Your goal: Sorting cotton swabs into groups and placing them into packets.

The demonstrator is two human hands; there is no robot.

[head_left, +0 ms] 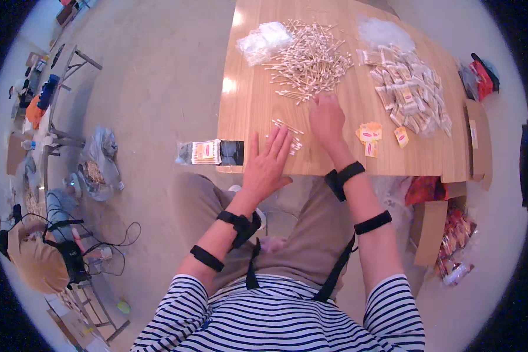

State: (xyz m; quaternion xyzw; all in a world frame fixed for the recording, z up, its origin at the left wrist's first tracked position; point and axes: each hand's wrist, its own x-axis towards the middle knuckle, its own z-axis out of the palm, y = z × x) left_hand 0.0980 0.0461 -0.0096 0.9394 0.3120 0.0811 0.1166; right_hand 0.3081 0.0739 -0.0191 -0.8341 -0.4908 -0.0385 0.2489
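Observation:
My left hand (267, 163) rests near the table's front edge, palm down with its fingers stretched out. Several loose cotton swabs (295, 144) lie beside its fingertips, some partly hidden by the fingers. Farther forward, my right hand (327, 122) is closed at the near edge of a big heap of cotton swabs (311, 56). Its fingertips are bunched together, and what they hold, if anything, is too small to make out. Small yellow and white cards (369, 134) lie to the right of my right wrist.
A clear packet of swabs (205, 152) juts past the table's left edge on a black piece. Clear plastic bags (264, 43) lie by the heap. Many filled packets (409, 88) are piled at the right. A cardboard box (431, 232) stands below the table's right side.

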